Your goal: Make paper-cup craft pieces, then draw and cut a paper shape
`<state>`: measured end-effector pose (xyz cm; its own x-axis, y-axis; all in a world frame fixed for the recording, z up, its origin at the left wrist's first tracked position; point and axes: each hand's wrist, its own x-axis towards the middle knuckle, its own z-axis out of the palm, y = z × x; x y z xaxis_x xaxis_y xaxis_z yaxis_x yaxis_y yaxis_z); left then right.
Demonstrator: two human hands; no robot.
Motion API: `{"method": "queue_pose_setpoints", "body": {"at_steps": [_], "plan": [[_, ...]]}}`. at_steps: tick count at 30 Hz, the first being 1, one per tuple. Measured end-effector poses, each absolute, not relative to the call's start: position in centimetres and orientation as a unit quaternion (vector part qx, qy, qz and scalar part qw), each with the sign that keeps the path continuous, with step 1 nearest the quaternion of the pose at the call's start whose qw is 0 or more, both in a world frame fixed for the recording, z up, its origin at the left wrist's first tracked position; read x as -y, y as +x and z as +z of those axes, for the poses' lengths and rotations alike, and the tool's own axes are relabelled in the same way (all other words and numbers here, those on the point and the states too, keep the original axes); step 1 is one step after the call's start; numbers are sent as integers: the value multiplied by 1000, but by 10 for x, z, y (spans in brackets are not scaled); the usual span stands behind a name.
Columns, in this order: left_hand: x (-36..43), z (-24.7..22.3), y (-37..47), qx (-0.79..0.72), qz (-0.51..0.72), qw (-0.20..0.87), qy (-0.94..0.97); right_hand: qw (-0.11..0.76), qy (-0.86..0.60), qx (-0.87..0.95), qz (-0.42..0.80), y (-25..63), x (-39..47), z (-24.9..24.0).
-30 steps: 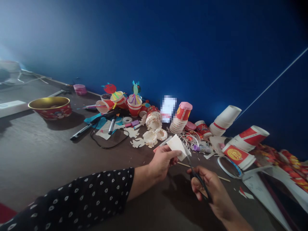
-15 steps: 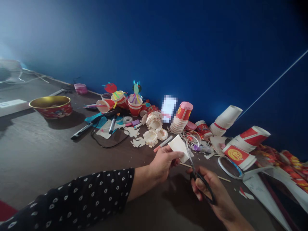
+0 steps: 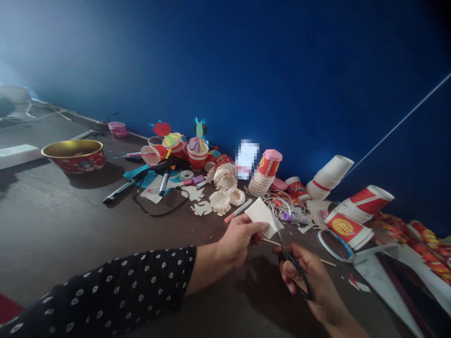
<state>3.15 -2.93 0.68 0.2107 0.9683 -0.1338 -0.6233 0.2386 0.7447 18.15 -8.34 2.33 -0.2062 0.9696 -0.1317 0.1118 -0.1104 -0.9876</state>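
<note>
A small white piece of paper (image 3: 260, 213) is pinched between the thumb and fingers of my left hand (image 3: 239, 239), held above the table. My right hand (image 3: 306, 272) has its fingers through the loops of black-handled scissors (image 3: 299, 271). The narrow blades lie against the paper's right edge and look nearly closed. Just behind my left hand rests a pink-and-white marker (image 3: 237, 211). A thin wooden stick (image 3: 327, 262) lies partly hidden under the hands.
White paper cut-outs (image 3: 221, 202), pens and a glue gun (image 3: 123, 188) lie across the back. Stacked paper cups (image 3: 260, 184) stand near the blue wall, more cups (image 3: 343, 225) at right. A red bowl (image 3: 74, 162) sits left, a tape ring (image 3: 335, 245) right.
The scissor blades have drawn closer together at the paper's edge as my right hand closes slightly. My left hand and the paper stay almost where they were.
</note>
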Motion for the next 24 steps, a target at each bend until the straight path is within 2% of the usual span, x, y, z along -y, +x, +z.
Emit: {"method": "queue_pose_setpoints", "body": {"at_steps": [24], "plan": [[37, 16, 33, -320, 523, 754, 236, 398, -484, 537, 566, 186, 85, 18]]}}
